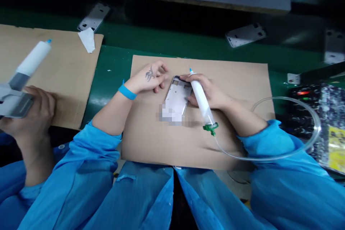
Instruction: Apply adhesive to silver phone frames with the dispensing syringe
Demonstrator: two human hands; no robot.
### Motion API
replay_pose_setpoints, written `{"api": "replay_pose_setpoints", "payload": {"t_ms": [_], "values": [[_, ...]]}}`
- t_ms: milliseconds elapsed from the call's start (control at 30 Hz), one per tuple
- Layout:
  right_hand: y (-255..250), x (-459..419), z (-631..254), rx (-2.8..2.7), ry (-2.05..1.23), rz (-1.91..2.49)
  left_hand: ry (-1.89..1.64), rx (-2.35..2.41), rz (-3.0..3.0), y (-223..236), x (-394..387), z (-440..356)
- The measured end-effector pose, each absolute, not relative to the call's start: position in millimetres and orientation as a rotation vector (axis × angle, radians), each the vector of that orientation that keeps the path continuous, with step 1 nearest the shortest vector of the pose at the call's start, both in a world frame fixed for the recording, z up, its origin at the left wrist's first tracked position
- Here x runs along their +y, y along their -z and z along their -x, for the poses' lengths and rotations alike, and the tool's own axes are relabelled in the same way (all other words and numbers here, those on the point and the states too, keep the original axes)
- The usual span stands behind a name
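left hand [149, 77]: fingers [161, 67] curled, touching phone frame [176, 97] edge, grip unclear | right hand [207, 91]: fingers closed around syringe [201, 97], fingertips on frame | frame: between both hands' fingers, on cardboard [237, 79] | clear tube [269, 158]: below right fingers

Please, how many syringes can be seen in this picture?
2. One white syringe is in the person's right hand, beside a metal phone frame; the other is in a co-worker's hand at the far left. Others may be out of view.
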State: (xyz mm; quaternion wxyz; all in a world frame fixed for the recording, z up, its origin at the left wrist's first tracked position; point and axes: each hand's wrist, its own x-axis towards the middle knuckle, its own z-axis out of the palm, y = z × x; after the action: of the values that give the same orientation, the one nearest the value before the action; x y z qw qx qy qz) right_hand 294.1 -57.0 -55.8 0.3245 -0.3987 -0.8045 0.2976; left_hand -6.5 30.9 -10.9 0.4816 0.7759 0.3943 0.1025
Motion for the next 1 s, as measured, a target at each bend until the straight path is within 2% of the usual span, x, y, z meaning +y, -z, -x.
{"api": "replay_pose_setpoints", "payload": {"t_ms": [133,267,367,500,700,1000], "values": [[57.5,-62.0,-282.2,-2.032,-0.794,1.050,-0.473,0.919,-2.174,18.5,35.9,2.8],[59.5,-65.5,-274.5,-1.615,-0.785,1.163,-0.278,0.711,-2.386,15.6,30.5,-2.4],[59.1,-70.6,-273.8,-1.328,-0.877,1.317,-0.191,0.783,-2.418,12.1,26.8,-3.1],[54.8,-75.9,-275.3,-1.478,-1.008,1.291,-0.187,0.906,-2.445,13.3,22.0,-4.9],[43.1,-78.6,-269.4,-1.625,-0.926,1.298,-0.288,0.825,-2.399,15.1,16.3,-11.3],[45.9,-79.0,-257.0,-1.571,-0.770,1.399,-0.165,0.796,-2.442,9.8,18.0,-17.8]]}}
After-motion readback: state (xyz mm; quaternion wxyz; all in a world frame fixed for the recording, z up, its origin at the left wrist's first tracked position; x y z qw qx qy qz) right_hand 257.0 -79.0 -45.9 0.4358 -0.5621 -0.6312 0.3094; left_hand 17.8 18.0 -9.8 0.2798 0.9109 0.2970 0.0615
